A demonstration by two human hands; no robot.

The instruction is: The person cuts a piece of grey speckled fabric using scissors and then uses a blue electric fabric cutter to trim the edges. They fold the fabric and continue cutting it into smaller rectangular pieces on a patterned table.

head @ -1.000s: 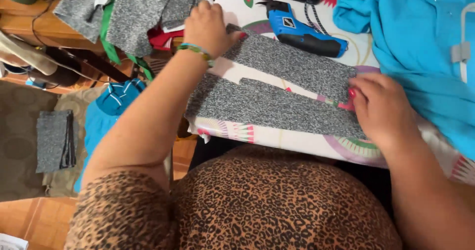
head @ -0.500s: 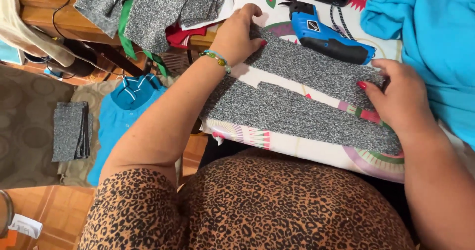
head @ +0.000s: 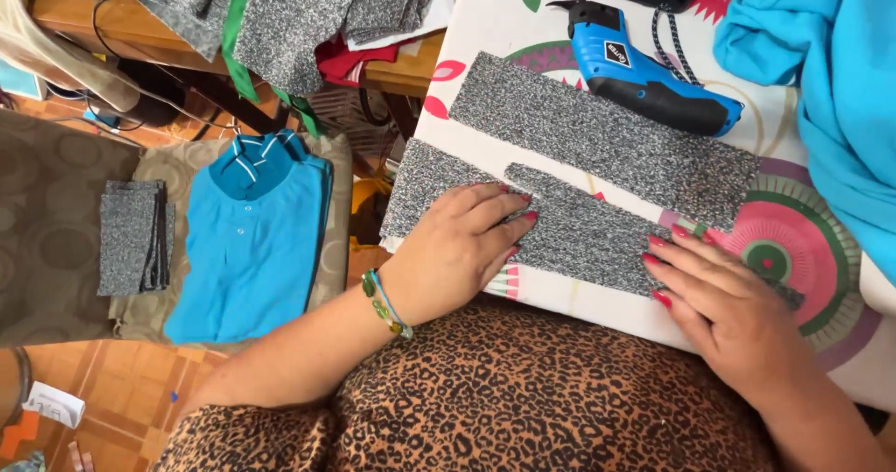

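1. Both hands lie flat and open, gripping nothing: left hand (head: 462, 248) and right hand (head: 723, 295) press the near grey strip (head: 569, 229) onto the worktop (head: 840, 341).
2. Smooth outward evenly (wrinkles spoil alignment), I judge.
3. Its long axis runs left-right, slanting toward the right, parallel to the far strip (head: 607, 136).

Two strips of speckled grey knit fabric lie flat on the desk (head: 560, 290) with its bright floral cover. The near strip (head: 569, 229) runs from the desk's left edge toward the right — it looks like two overlapping pieces, one end laid over the other near the middle. The far strip (head: 607, 136) is broader, a single long rectangle, lying just beyond and roughly parallel — both slant slightly across the desk.
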